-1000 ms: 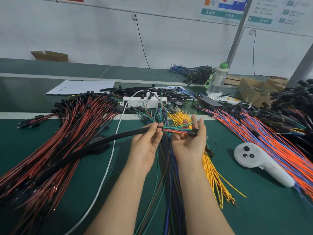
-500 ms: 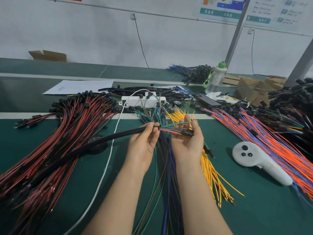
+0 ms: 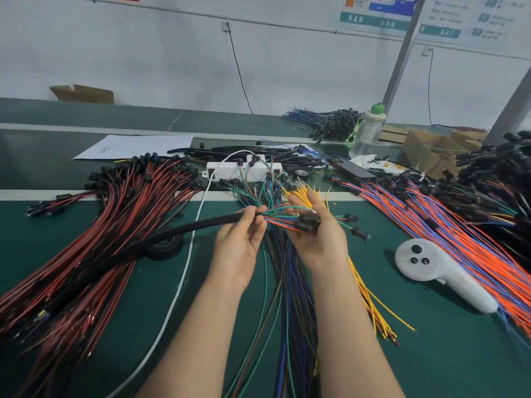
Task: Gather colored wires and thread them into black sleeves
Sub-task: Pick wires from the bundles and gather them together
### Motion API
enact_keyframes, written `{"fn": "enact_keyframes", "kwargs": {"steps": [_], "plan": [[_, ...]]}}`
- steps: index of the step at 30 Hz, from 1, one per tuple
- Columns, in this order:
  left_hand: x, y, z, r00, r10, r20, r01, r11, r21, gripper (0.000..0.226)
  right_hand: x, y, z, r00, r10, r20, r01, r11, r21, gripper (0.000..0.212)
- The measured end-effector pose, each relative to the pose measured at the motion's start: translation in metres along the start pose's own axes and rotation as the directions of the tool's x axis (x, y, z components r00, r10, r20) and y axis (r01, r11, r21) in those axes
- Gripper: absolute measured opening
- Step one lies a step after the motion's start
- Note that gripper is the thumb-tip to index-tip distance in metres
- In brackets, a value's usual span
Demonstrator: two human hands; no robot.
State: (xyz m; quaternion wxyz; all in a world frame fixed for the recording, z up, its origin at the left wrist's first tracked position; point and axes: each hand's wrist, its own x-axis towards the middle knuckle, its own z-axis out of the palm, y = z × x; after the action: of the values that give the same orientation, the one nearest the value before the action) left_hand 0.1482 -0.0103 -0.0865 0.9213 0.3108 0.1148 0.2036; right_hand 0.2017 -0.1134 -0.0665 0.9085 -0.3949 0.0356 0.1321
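Less bare wire shows between our hands now: the colored wires [image 3: 277,219] have slid further into the black sleeve [image 3: 201,226], which trails toward 8 o'clock. Our left hand [image 3: 240,248] pinches the sleeve mouth. At its 3 o'clock our right hand [image 3: 319,242] holds the black plugs [image 3: 309,222], fingers nearly straight. Threading looks to be advancing.

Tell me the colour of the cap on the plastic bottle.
Green. The bottle cap shows best in the head view, which is the only view.

Head view, looking down (close) forward.
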Motion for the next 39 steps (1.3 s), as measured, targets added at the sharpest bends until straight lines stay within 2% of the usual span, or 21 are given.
{"fn": "enact_keyframes", "kwargs": {"steps": [2,4,6,7,8,13,16,21,24,27,31,36,39], "plan": [[0.000,0.003,0.000,1.000,-0.007,0.000,0.007,0.999,-0.031,0.012,-0.001,0.002,0.001,1.000,-0.003,-0.022,0.002,0.999,-0.038,0.019],[0.001,0.005,0.000,1.000,-0.006,0.008,0.006,0.998,-0.059,0.012,-0.003,0.001,0.001,0.998,0.017,-0.060,-0.015,0.999,0.029,0.017],[0.001,0.006,0.001,1.000,0.002,0.011,-0.002,0.998,-0.066,0.013,-0.004,-0.001,0.001,0.998,0.056,-0.032,-0.054,0.997,0.058,0.025],[0.001,0.006,0.001,1.000,0.008,0.011,-0.007,0.999,-0.052,0.012,-0.004,-0.002,0.000,0.998,0.061,-0.008,-0.061,0.998,0.033,0.020],[0.000,0.005,0.001,1.000,0.013,0.012,-0.013,1.000,-0.028,0.011,-0.005,-0.003,0.000,0.998,0.055,0.011,-0.055,0.998,0.008,0.014],[-0.002,0.001,0.003,0.996,-0.016,0.084,0.011,0.998,0.061,0.013,-0.006,-0.001,0.001,0.998,-0.052,-0.048,0.052,0.999,-0.003,0.020],[-0.003,0.000,0.004,0.994,-0.021,0.103,0.014,0.997,0.070,0.011,-0.005,0.001,0.003,0.982,-0.129,-0.140,0.104,0.979,-0.175,0.014],[-0.001,-0.001,0.001,0.996,-0.006,0.092,-0.007,0.989,0.146,0.007,-0.003,0.004,-0.001,0.953,-0.247,-0.173,0.155,0.893,-0.424,0.036],[0.000,-0.002,-0.001,0.996,-0.028,0.079,0.009,0.972,0.235,0.015,-0.005,0.003,0.000,0.967,-0.208,-0.148,0.142,0.921,-0.362,0.039],[-0.001,-0.001,-0.001,0.995,-0.034,0.090,0.014,0.976,0.217,0.023,-0.006,0.005,0.002,0.974,-0.183,-0.136,0.137,0.946,-0.293,0.038],[-0.002,-0.003,0.001,0.993,0.024,0.113,-0.047,0.977,0.207,0.021,-0.005,0.006,0.001,0.957,-0.221,-0.190,0.144,0.925,-0.351,0.036],[-0.003,-0.003,0.004,0.972,0.007,0.236,-0.054,0.979,0.196,0.011,-0.004,0.007,0.001,0.963,-0.177,-0.202,0.087,0.918,-0.386,0.038],[-0.004,-0.005,0.004,0.969,0.024,0.246,-0.083,0.969,0.231,0.011,-0.004,0.007,0.000,0.957,-0.166,-0.239,0.068,0.926,-0.372,0.036]]}}
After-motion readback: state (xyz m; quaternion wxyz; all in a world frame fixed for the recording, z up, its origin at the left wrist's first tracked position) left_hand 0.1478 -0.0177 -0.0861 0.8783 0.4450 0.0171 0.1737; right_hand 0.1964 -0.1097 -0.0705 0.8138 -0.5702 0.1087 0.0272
